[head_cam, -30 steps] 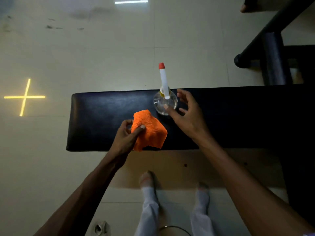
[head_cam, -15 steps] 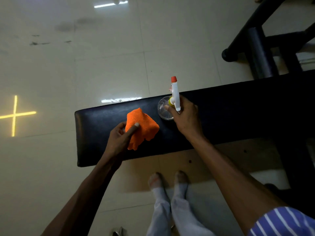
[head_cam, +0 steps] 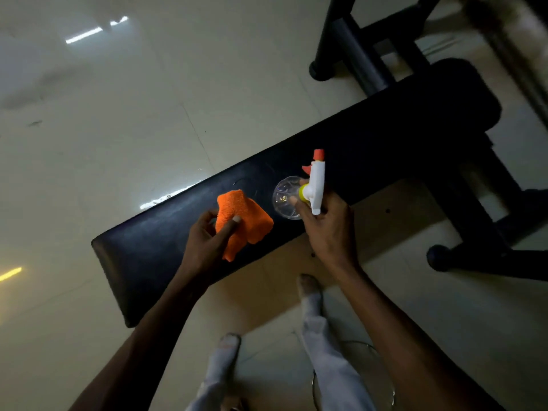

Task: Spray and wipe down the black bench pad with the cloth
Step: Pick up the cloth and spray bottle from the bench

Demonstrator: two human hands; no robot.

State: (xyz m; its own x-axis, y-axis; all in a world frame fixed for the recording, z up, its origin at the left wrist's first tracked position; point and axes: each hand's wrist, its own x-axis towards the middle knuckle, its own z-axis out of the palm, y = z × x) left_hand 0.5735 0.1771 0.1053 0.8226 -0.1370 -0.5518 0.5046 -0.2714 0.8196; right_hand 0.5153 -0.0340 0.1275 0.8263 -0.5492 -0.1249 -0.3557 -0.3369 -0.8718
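- Black bench pad (head_cam: 370,137): long padded tabletop running diagonally from near left to far right; dull, with faint scuffs near its left end; no wet patch can be made out on it.
- Cloth (head_cam: 243,219): orange, crumpled, lying on the pad toward its near-left part, one corner hanging over the near edge.
- Spray bottle (head_cam: 308,188): clear round body, white trigger head, orange nozzle tip; just right of the cloth, over the pad's near edge. Whether its base touches the pad cannot be told.
- Left hand (head_cam: 207,241): fingers curled, thumb on top, pinching the cloth's near-left edge; forearm reaches in from the near left.
- Right hand (head_cam: 329,229): wrapped round the bottle's neck below the trigger head, fingertips against the clear body; back of the hand faces the camera, forearm comes in from the near right.
- Step in hand, as judged: the spray stage, with the bottle gripped and wiping not yet begun.
- Next move calls for: turning the nozzle, which now points far and away, down toward the pad; a finger on the trigger; then the cloth drawn along the pad's length.
- Floor (head_cam: 118,129): pale, glossy tiles with light reflections.
- Dark metal frame (head_cam: 355,54): stands at far right, beyond the pad.
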